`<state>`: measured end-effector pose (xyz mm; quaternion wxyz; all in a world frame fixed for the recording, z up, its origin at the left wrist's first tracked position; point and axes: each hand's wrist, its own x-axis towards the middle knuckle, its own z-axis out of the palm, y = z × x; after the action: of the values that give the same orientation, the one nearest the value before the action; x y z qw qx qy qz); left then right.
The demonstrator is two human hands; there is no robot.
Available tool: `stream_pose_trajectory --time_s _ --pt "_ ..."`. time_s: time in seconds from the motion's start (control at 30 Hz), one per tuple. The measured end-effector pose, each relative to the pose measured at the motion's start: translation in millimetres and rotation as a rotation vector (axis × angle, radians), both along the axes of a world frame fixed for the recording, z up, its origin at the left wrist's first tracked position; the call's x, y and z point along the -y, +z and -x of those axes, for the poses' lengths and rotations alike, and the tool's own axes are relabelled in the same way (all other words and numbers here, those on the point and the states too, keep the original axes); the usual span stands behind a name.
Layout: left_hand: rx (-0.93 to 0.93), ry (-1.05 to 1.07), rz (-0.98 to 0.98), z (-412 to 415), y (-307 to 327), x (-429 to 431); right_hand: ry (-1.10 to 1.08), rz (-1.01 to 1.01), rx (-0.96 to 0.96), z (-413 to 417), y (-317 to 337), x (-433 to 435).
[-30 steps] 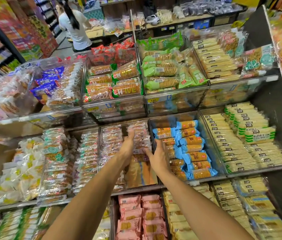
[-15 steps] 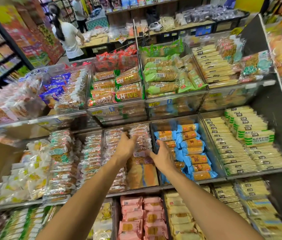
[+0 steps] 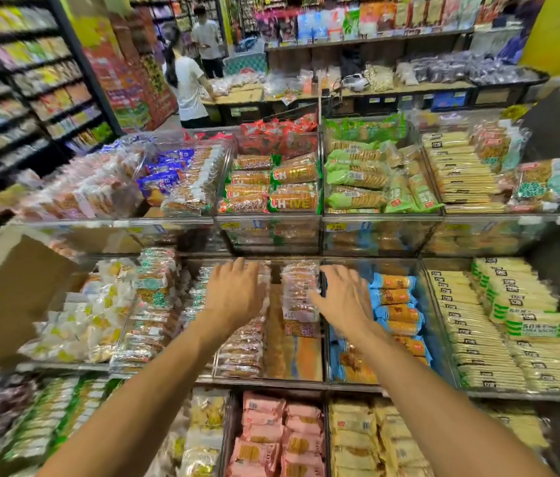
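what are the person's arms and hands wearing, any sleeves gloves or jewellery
Nothing is worn. The left hand and right hand are bare: no gloves, and no rings that the blurred frame lets me see. The left forearm and right forearm are bare to the picture's bottom edge: no sleeves, watch or bracelet.

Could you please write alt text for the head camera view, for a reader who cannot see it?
In a snack shop, a person's left hand and right hand, fingers spread, reach down either side of a row of clear-wrapped brown biscuit packs in a clear plastic bin. Blue-wrapped biscuit packs lie just right of them.
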<state>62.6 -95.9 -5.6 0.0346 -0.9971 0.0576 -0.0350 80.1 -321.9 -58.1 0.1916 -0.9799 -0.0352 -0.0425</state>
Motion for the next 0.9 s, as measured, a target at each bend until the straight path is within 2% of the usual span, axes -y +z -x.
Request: stream_pose_trajectory --time_s 0.33,0.67,0.9 --pt "0.010 0.247 -0.035 67 34 -85 0.225 0.161 0.110 19 49 -99" --pt "0.075 0.534 -0.105 194 54 -252 0.474 0.158 0.126 96 77 -296" --pt "0.080 0.675 -0.085 299 55 -365 0.636 0.122 0.116 174 83 -434"
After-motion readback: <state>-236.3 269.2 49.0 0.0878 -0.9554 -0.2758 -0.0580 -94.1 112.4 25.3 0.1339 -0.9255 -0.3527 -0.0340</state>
